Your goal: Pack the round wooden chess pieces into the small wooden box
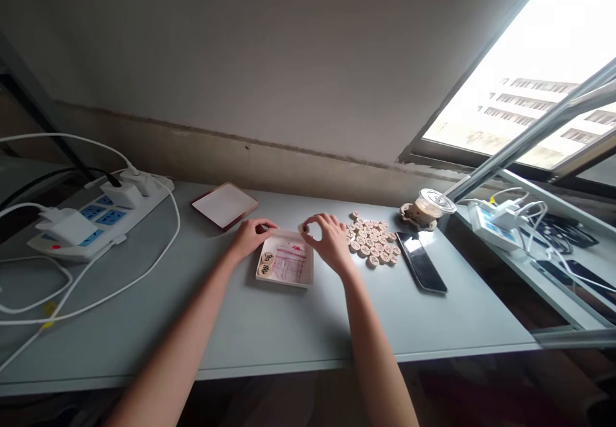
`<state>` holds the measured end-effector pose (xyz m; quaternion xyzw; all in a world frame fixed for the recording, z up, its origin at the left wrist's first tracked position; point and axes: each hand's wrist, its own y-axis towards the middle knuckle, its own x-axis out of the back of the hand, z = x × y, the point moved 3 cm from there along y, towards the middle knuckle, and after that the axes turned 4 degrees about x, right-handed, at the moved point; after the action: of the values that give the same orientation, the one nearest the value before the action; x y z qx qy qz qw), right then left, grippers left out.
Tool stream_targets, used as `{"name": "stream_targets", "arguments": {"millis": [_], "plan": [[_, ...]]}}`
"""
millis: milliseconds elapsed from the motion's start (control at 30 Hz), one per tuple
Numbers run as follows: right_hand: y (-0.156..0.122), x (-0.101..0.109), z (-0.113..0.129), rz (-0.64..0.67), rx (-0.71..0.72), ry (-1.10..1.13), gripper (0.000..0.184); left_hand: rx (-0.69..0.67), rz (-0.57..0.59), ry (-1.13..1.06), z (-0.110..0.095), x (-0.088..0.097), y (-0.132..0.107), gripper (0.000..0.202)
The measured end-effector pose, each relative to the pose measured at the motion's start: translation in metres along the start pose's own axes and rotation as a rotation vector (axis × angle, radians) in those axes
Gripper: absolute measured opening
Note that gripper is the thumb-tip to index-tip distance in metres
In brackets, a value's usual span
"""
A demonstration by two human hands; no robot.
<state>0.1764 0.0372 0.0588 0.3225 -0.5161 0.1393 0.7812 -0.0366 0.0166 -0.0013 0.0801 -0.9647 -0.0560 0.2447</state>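
Observation:
A shallow white box [308,278] lies on the grey table, with a pink-printed sheet [290,262] inside and two round wooden pieces [265,264] at its left end. My left hand [250,237] curls over the box's far left corner and holds it. Above the far right corner, my right hand [328,239] pinches one round wooden piece [303,228] between thumb and fingers. A heap of several similar wooden pieces [372,241] lies just right of that hand.
The box lid [224,205] lies at the back left. A power strip [99,218] with chargers and white cables sits far left. Right of the pieces lie a black phone [421,261] and a lidded cup [427,207]. A side shelf [553,273] carries another strip and cables.

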Motion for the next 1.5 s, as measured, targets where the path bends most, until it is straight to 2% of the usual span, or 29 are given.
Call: {"name": "stream_targets", "arguments": {"millis": [100,200,267,333,400,467,533,600,667,800,867,933,1067,1200,1300,1400,1500], "plan": [[-0.009,0.005,-0.035,0.075,-0.204,-0.093,0.018,0.008,-0.004,0.007,-0.002,0.001,-0.001,0.022],[-0.017,0.002,-0.058,0.168,-0.358,-0.185,0.014,-0.002,0.001,0.003,-0.003,0.001,-0.002,0.022],[-0.018,0.002,-0.064,0.159,-0.400,-0.214,0.017,-0.004,-0.002,0.002,-0.004,0.001,-0.002,0.021],[-0.015,0.003,-0.061,0.136,-0.377,-0.176,0.019,0.000,-0.004,-0.002,-0.004,0.001,-0.002,0.021],[-0.009,0.005,-0.049,0.096,-0.291,-0.047,0.019,0.004,0.000,-0.012,-0.004,0.001,-0.003,0.021],[-0.004,0.003,-0.027,0.072,-0.124,0.127,0.021,-0.003,0.001,-0.014,-0.004,0.001,-0.003,0.021],[-0.002,-0.005,0.004,0.139,0.095,0.264,0.025,-0.021,-0.002,-0.009,-0.005,0.000,-0.003,0.021],[-0.005,-0.019,0.034,0.284,0.279,0.314,0.030,-0.029,-0.003,0.000,-0.005,0.000,-0.002,0.022],[-0.009,-0.032,0.056,0.367,0.345,0.314,0.032,-0.016,-0.010,0.009,-0.004,-0.001,-0.002,0.024],[-0.010,-0.040,0.070,0.355,0.361,0.348,0.018,0.006,-0.018,0.025,-0.001,-0.002,-0.001,0.025],[-0.006,-0.034,0.064,0.308,0.343,0.401,0.014,-0.007,-0.013,0.045,-0.001,-0.002,-0.001,0.024],[-0.002,-0.021,0.049,0.219,0.278,0.439,0.018,-0.033,-0.031,0.069,-0.002,-0.001,-0.001,0.024],[-0.002,0.005,0.002,0.087,0.063,0.403,0.017,-0.046,-0.116,0.100,-0.002,0.003,-0.001,0.028],[-0.018,0.014,-0.049,0.124,-0.178,0.172,0.013,-0.048,-0.151,0.124,-0.002,0.005,-0.001,0.030],[-0.028,0.017,-0.073,0.168,-0.307,0.040,0.018,-0.047,-0.135,0.130,-0.004,0.005,0.000,0.025],[-0.029,0.021,-0.073,0.183,-0.329,0.039,0.032,-0.059,-0.114,0.134,-0.005,0.005,-0.001,0.022],[-0.019,0.019,-0.044,0.147,-0.190,0.092,0.045,-0.059,-0.099,0.131,-0.006,0.005,-0.002,0.022]]}}
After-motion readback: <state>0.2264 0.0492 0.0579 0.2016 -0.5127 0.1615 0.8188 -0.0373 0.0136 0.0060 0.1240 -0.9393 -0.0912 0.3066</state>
